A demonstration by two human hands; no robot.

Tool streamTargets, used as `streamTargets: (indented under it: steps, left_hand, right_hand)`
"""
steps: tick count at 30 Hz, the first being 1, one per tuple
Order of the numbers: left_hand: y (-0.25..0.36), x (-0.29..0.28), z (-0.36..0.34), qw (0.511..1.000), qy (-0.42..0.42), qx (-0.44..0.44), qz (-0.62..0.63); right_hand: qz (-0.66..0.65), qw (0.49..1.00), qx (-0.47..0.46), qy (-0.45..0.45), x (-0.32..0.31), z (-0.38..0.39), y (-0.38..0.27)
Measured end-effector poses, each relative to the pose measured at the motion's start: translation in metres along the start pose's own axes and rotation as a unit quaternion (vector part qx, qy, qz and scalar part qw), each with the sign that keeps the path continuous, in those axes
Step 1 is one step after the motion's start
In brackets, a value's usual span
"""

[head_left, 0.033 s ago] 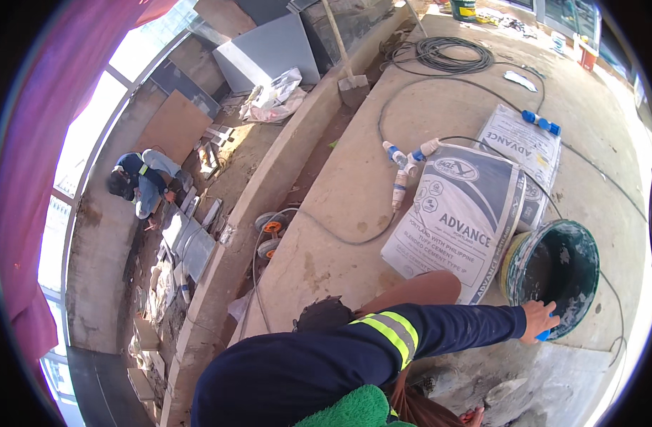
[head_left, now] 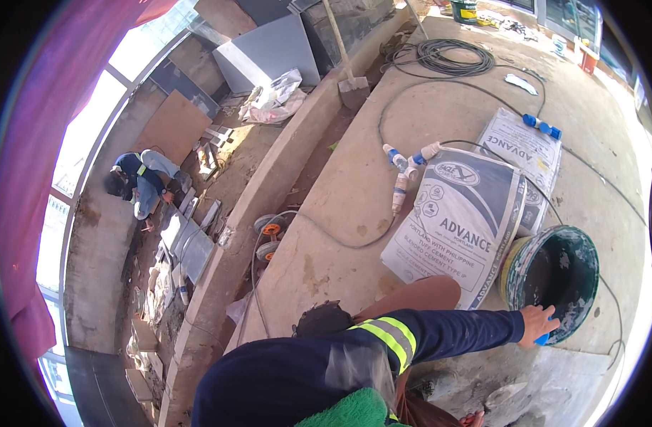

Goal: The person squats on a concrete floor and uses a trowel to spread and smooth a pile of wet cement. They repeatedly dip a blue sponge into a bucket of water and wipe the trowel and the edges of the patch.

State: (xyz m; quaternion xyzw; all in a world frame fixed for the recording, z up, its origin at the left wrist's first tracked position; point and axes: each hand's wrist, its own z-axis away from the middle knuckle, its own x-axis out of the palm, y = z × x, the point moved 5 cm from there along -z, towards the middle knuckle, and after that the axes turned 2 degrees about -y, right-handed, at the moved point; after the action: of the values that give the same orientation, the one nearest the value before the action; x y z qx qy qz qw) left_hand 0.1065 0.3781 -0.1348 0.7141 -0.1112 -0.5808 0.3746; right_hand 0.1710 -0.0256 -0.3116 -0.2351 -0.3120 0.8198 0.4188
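My left hand [head_left: 536,325], reaching across to the right, is closed around a small blue object [head_left: 542,339] at the near rim of a green bucket [head_left: 510,274]. Whether the blue piece belongs to the bucket cannot be made out. Grey, wet-looking residue coats the bucket's inside. Beside it lies a grey and white cement bag [head_left: 440,235], with a second cement bag [head_left: 514,139] partly under it. A bit of bare skin at the lower edge may be my right hand [head_left: 474,418]; it is mostly cut off. Wet grey mortar [head_left: 507,395] covers the floor near there.
Blue and white plug connectors [head_left: 404,167] and a coiled cable [head_left: 454,55] lie on the concrete slab. Loose cable runs past the bags and bucket. A shovel [head_left: 353,89] leans at a low concrete ledge [head_left: 258,206]. Beyond it, a co-worker [head_left: 144,178] bends over boards.
My left hand stays at the bucket rim and has barely shifted. The view has moved very slightly. The co-worker's posture is almost the same.
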Motion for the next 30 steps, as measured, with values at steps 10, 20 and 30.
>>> streamTargets:
  steps: [10,20,30]
  left_hand:
    - [-0.002,-0.045,-0.028,0.989,-0.040,-0.014,0.145]
    - [-0.043,-0.026,-0.120,0.893,-0.372,0.036,-0.250]
    - [-0.162,0.074,-0.152,0.822,-0.429,-0.059,-0.368]
  right_hand:
    - [-0.105,0.993,-0.046,0.009,0.037,0.054,-0.005]
    - [-0.081,0.990,-0.073,0.094,0.005,0.106,0.007]
    - [-0.116,0.974,-0.067,0.184,-0.030,0.129,0.028]
